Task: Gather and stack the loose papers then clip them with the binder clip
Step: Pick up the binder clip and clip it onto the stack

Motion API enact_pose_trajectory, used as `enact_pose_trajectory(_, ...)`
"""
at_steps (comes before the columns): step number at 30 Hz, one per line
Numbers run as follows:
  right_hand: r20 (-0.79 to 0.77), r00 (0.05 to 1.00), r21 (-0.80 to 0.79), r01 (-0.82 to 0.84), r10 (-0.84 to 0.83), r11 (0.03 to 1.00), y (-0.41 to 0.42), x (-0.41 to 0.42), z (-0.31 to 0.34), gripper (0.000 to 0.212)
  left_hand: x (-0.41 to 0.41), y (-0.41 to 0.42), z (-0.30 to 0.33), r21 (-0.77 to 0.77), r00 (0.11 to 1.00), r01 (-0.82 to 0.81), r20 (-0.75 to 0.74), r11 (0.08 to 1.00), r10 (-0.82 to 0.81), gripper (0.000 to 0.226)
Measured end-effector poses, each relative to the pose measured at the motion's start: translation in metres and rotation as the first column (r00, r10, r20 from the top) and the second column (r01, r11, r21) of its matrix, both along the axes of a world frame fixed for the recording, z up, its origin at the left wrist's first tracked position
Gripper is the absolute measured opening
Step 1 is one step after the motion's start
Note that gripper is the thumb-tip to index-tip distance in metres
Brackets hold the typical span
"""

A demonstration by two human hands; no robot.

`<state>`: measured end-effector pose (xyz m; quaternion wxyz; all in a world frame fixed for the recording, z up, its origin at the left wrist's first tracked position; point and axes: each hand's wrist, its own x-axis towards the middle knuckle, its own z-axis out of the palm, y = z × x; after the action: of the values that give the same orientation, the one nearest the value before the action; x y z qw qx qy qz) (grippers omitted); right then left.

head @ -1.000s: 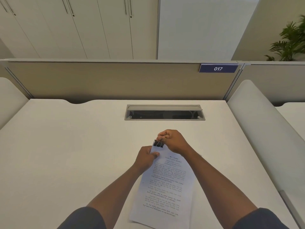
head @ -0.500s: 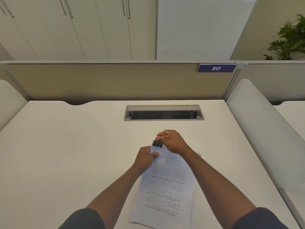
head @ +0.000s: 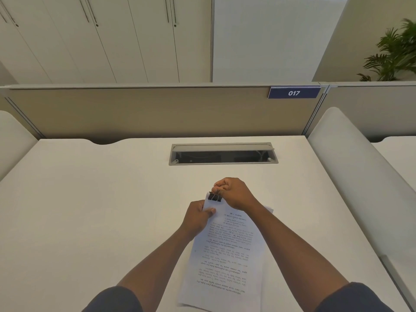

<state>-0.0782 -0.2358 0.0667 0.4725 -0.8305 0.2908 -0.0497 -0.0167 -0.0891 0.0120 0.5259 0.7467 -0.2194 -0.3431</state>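
Observation:
A stack of printed white papers (head: 225, 255) lies on the white desk (head: 90, 210) in front of me, its far end lifted slightly. My left hand (head: 198, 218) pinches the stack's top left corner, thumb on the top sheet. A black binder clip (head: 214, 197) sits on the top edge of the stack. My right hand (head: 231, 192) grips the clip's wire handles from behind, fingers curled around them. One sheet's corner (head: 269, 209) pokes out to the right under my right wrist.
An open grey cable tray (head: 222, 154) is set into the desk beyond my hands. A beige partition (head: 146, 111) with a blue "017" plate (head: 293, 93) closes the back. White side panels (head: 351, 167) border the desk on both sides.
Almost nothing has moved: both hands stay at the top of the stack with the clip. The view has shifted slightly.

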Motion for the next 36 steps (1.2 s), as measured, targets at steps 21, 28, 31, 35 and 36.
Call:
enact_pose_trajectory(21, 0.012, 1.000, -0.057, 0.024, -0.024, 0.998, 0.003, 0.001, 0.000, 0.027, 0.004, -0.002, -0.003, 0.029, 1.000, 0.002, 0.016, 1.000, -0.002, 0.038)
enact_pose_trajectory(28, -0.016, 1.000, -0.080, -0.004, 0.003, 0.997, 0.004, 0.000, 0.002, 0.030, 0.004, -0.003, -0.004, 0.021, 1.000, 0.002, 0.008, 1.000, -0.002, 0.039)
enact_pose_trajectory(31, -0.048, 0.998, -0.100, -0.034, 0.029, 0.994, 0.005, -0.001, 0.004, 0.036, 0.004, -0.003, -0.002, 0.019, 1.000, -0.009, -0.008, 1.000, 0.009, 0.038)
enact_pose_trajectory(35, -0.075, 0.996, -0.062, -0.054, 0.050, 0.997, 0.002, -0.011, 0.012, 0.061, 0.004, 0.000, 0.006, 0.012, 0.998, -0.037, -0.050, 0.999, 0.038, 0.016)
enact_pose_trajectory(36, -0.074, 0.997, -0.115, -0.017, 0.009, 0.993, -0.001, -0.015, 0.013, 0.065, 0.005, 0.002, 0.008, 0.008, 0.995, -0.064, -0.071, 0.998, 0.064, 0.014)
